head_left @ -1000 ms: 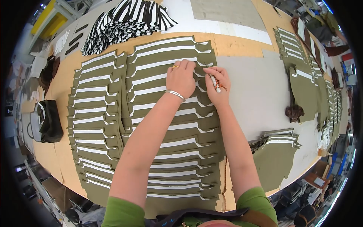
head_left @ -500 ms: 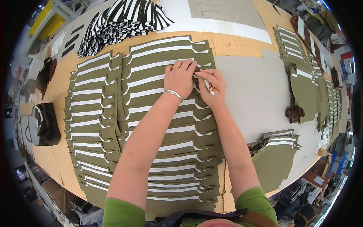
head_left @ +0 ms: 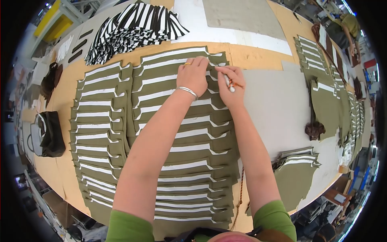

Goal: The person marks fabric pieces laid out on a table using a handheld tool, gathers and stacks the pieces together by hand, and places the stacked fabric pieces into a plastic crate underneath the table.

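Observation:
Olive-green fabric pieces with white strips lie overlapped in rows on the table, as a wide stack (head_left: 189, 159) and a narrower stack (head_left: 94, 127) to its left. Near the far end of the wide stack, my left hand (head_left: 193, 76) rests palm down, its fingers stretched over a white strip near the notched corner. Just right of it, my right hand (head_left: 233, 86) is closed around a slim white-handled tool (head_left: 231, 84) with orange-brown cord about it. The tool's tip is hidden by my fingers, so its kind is unclear.
A heap of black-and-white strips (head_left: 133, 34) lies at the far left. More olive pieces (head_left: 296, 177) lie at the near right, others (head_left: 326, 105) beyond. A black bag (head_left: 51, 135) stands at the left edge. A braided cord (head_left: 241, 193) hangs near my right forearm.
Both hands have moved farther up the wide stack, toward its far end. My right hand has drawn slightly right, away from my left fingers. The view has shifted a little.

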